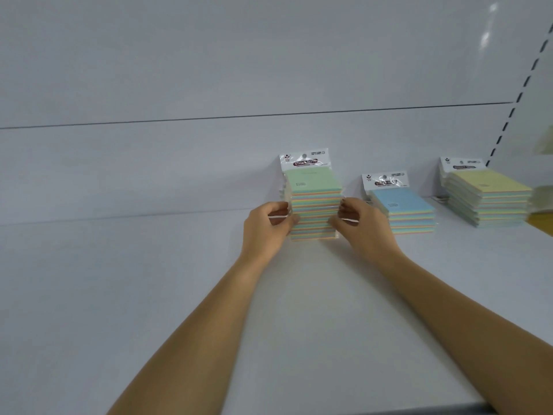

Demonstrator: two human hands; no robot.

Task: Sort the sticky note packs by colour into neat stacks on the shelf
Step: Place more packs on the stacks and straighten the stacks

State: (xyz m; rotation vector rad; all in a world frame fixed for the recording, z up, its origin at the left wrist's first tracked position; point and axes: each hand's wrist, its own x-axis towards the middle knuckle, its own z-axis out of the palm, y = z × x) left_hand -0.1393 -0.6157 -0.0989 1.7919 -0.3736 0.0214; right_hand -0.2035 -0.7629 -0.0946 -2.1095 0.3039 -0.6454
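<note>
A tall stack of green-topped sticky note packs [314, 193] stands on the white shelf [149, 295] near the back wall. My left hand [266, 227] presses its left side and my right hand [362, 224] presses its right side, fingers curled against the lower packs. To the right sits a shorter stack of blue-topped packs [402, 205]. Further right is a stack of yellow-topped packs [484, 196].
The white back panel [209, 70] rises behind the stacks. A slotted upright [520, 94] runs along the right. A pale blurred object [543, 187] sits at the far right edge, beside the yellow stack. The shelf's front edge [419, 407] shows at the bottom.
</note>
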